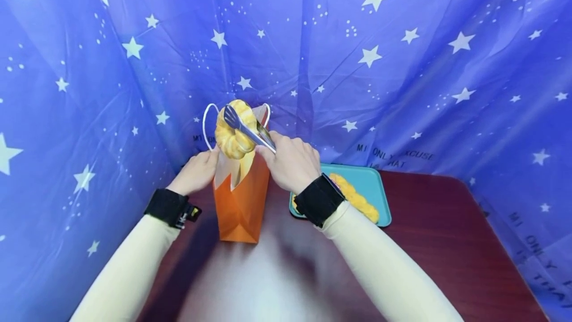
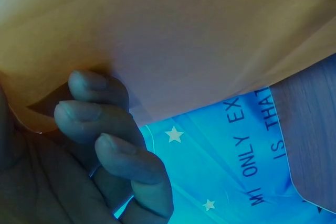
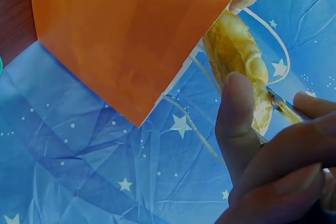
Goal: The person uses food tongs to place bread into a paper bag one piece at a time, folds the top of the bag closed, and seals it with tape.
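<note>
My right hand (image 1: 295, 160) holds metal tongs (image 1: 246, 130), whose ends clasp a golden ring-shaped bread (image 1: 225, 135). The bread hangs over the mouth of an upright orange paper bag (image 1: 241, 210), near its top edge. My left hand (image 1: 196, 172) grips the bag's left rim, and its curled fingers show against the paper (image 2: 210, 30) in the left wrist view. Seen from the right wrist, the bread (image 3: 236, 45) is beside the bag's open edge, partly behind my right thumb (image 3: 239, 108). White cord handles (image 1: 206, 125) stand up from the bag.
Right of the bag lies a teal tray (image 1: 377, 188) bearing a long twisted yellow bread (image 1: 357, 200); my right wrist covers part of it. The tabletop (image 1: 429, 222) is dark red wood. A blue star-patterned cloth (image 1: 286, 53) hangs around the back and sides.
</note>
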{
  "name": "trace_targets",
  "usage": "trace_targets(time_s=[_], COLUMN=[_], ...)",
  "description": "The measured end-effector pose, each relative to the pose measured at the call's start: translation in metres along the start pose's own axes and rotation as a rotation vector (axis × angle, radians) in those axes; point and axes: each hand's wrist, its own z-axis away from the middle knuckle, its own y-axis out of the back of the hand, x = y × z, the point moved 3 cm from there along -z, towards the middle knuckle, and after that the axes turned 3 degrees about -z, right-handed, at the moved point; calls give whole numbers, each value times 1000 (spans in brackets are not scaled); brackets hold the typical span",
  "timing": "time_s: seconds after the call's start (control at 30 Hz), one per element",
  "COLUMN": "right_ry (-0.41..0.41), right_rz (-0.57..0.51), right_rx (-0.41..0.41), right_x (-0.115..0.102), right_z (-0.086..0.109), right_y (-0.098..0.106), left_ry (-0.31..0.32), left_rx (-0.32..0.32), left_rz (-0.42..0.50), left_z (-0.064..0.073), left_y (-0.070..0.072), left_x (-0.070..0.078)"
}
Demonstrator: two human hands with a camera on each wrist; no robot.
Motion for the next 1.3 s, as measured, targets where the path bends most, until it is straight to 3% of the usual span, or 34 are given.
trace_targets(time_s=[0.3,0.73,1.1,1.3], right_ry=[14,3,-45,-24], right_rz=[51,154,122,113], right_rx=[-27,-60,-64,-90], right_x=[7,-12,-10,-11], right_z=[-2,-14,-15,-9], right_y=[-7,-11,-8,-7], left_ry=[1,-1,6,21], left_rx=[31,15,18,17], left_rz=[8,-11,1,17], left_z=[-1,-7,-6,-6], left_y=[2,2,1,1], left_x=[-5,-6,-5,-7])
